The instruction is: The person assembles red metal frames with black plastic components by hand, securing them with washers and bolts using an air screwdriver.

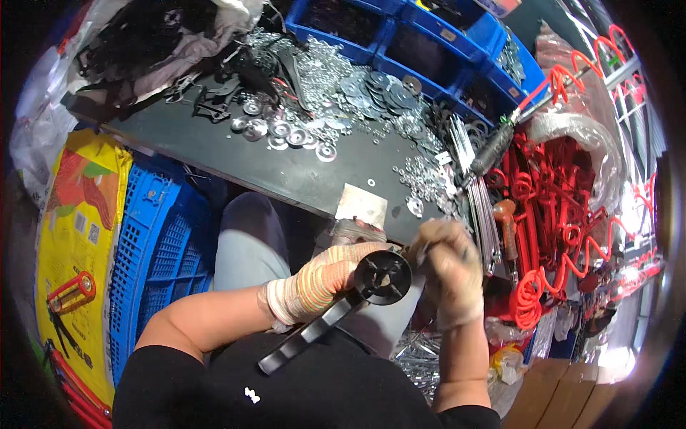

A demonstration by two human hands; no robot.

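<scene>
Head view: looking down on two gloved hands working above the lap point(254, 236), just short of the bench point(286, 175).
Left hand point(321, 282): clamping round the black part point(384, 275), holding near its round end.
Right hand point(450, 264): hovering close beside the round end, blurring, fingers curling; not showing clearly whether touching the part or pinching anything.
Black part: facing its spoked round end upward above the lap, pointing its long arm point(311, 335) back toward the torso.
Joining so far: apparently having round end and arm together already; probably being partway through.
Work left: likely finishing at the round end, then letting go; not showing how many steps are remaining.
Washers point(421, 175): lying loose on the bench.
Driver point(493, 149): resting unheld beside the rods point(482, 229).
</scene>
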